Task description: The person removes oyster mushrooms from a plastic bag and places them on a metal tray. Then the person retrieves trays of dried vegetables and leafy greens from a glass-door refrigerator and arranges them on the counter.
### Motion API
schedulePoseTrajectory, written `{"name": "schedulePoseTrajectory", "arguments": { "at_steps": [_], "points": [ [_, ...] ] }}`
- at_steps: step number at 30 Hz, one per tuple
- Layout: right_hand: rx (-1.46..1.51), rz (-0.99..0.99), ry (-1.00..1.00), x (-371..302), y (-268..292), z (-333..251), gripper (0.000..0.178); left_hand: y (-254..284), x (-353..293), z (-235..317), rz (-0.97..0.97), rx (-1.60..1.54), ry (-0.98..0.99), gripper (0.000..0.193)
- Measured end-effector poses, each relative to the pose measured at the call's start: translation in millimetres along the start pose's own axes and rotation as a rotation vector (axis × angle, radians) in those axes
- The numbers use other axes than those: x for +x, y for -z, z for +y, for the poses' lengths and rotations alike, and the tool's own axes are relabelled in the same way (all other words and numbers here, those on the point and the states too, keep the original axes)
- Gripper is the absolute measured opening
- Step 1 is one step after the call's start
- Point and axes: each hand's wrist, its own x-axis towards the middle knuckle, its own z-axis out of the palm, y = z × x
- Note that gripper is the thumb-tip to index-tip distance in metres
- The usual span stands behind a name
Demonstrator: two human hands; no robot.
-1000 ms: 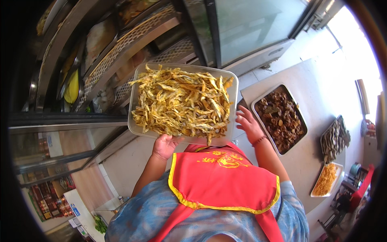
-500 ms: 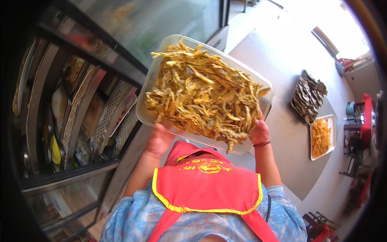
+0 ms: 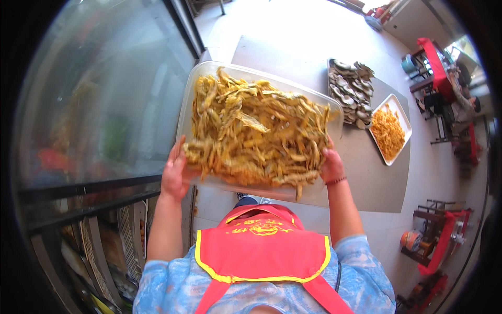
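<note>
Between my two hands I carry a translucent plastic tray, raised in front of my red apron and tilted a little. It is heaped with golden, fried-looking strips, perhaps small fish; motion blurs them somewhat. My left hand is closed on the near left corner, its thumb side against the rim. At the right end my right hand, with a bracelet at the wrist, grips the other side. Part of its fingers is hidden by the tray.
A grey table stands ahead and to the right. On it lie a tray of grey mushrooms and a white tray of orange shreds. Glass-fronted shelving is close on my left. Red-draped tables stand further right.
I have turned to the right with the tray still in both hands. The racked shelves have slid to the lower left of view, and the table with its trays has come nearer the middle.
</note>
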Motion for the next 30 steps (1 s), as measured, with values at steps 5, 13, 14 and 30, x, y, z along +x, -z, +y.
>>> {"name": "schedulePoseTrajectory", "arguments": {
  "at_steps": [5, 13, 14, 30],
  "points": [
    [-0.062, 0.031, 0.032, 7, 18, 0, 0.073, 24, 21, -38, 0.002, -0.103, 0.032, 0.045],
    [-0.133, -0.114, -0.049, 40, 33, -3, 0.073, 25, 2, -57, 0.125, -0.04, 0.035, 0.046],
    [-0.141, -0.105, -0.064, 43, 37, -4, 0.072, 23, -1, -57, 0.146, -0.023, 0.048, 0.046],
    [-0.715, 0.293, -0.088, 56, 50, -13, 0.045, 27, 7, -65, 0.376, 0.251, 0.165, 0.044]
  ]
}}
